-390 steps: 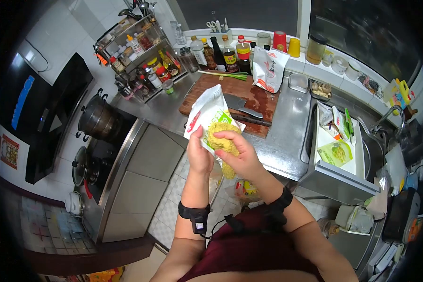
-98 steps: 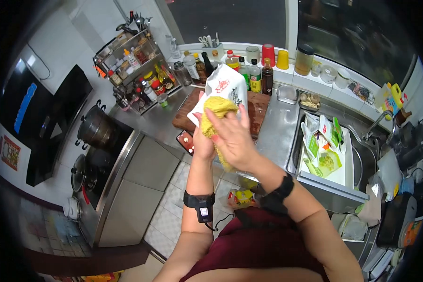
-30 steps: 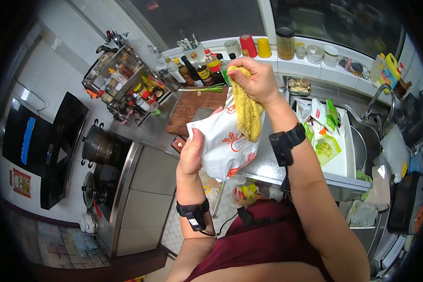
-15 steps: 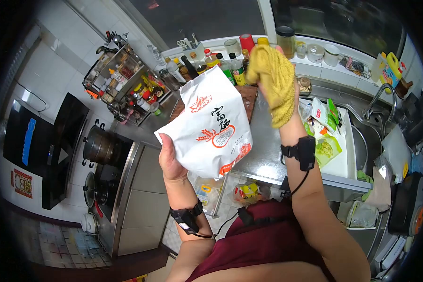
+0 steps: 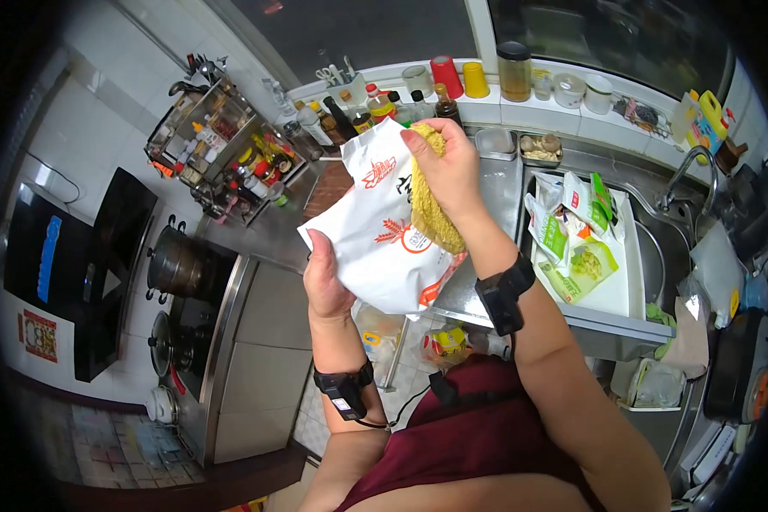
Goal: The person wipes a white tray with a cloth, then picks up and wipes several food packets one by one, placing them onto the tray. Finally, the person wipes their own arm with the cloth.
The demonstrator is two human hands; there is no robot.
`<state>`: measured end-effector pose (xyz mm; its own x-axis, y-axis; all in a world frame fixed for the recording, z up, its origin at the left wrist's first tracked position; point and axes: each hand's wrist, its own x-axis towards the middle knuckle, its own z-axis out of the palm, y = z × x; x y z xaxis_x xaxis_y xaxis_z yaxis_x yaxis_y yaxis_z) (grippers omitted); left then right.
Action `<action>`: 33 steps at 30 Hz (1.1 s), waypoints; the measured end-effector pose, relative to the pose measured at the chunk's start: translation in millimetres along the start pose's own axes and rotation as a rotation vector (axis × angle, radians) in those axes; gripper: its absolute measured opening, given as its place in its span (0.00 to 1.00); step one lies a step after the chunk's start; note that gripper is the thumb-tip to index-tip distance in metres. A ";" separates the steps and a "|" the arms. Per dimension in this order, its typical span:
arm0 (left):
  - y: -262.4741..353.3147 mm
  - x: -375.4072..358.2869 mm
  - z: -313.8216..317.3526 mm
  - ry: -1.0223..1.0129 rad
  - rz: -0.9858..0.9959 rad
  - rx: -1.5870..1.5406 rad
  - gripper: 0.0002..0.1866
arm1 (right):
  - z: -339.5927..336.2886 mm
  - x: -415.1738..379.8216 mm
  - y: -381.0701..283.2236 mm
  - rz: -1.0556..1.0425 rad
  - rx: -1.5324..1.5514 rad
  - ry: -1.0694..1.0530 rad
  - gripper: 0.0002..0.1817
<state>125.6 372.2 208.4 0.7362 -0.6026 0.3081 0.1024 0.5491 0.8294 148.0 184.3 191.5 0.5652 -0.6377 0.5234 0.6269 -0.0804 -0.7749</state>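
Observation:
A white paper bag (image 5: 363, 247) with red and black print is held up over the counter. My left hand (image 5: 326, 277) grips its lower left edge, thumb on the front and the other fingers hidden behind. Against the bag's upper right side lies a yellow cloth (image 5: 431, 200), pressed there by my right hand (image 5: 448, 166). The thumb of that hand rests on the cloth, and its fingers curl over the cloth's top.
Sauce bottles (image 5: 380, 107) line the back by the window. To the right, a white tray (image 5: 627, 290) holds several food packets beside the sink and faucet (image 5: 700, 158). A spice rack (image 5: 222, 145) and a dark pot (image 5: 179, 260) are at the left.
My right hand has moved down and left, bringing the yellow cloth from beside the bag onto its front. The bag has shifted slightly right with my left hand.

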 end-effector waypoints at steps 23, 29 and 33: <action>3.3 10.3 -9.9 0.105 0.188 -0.101 0.33 | -21.4 -14.2 -15.0 0.162 0.494 0.108 0.24; -9.6 25.5 7.5 0.114 0.228 -0.034 0.34 | 28.1 -87.5 -13.1 -0.350 -0.171 -0.416 0.30; -6.3 27.5 12.0 0.128 0.266 -0.045 0.35 | 28.8 -118.6 -21.3 -0.302 -0.277 -0.595 0.30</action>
<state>137.2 345.3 217.3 0.8192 -0.3574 0.4485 -0.0783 0.7051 0.7048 83.1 283.7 156.1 0.6346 -0.0381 0.7719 0.6874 -0.4286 -0.5863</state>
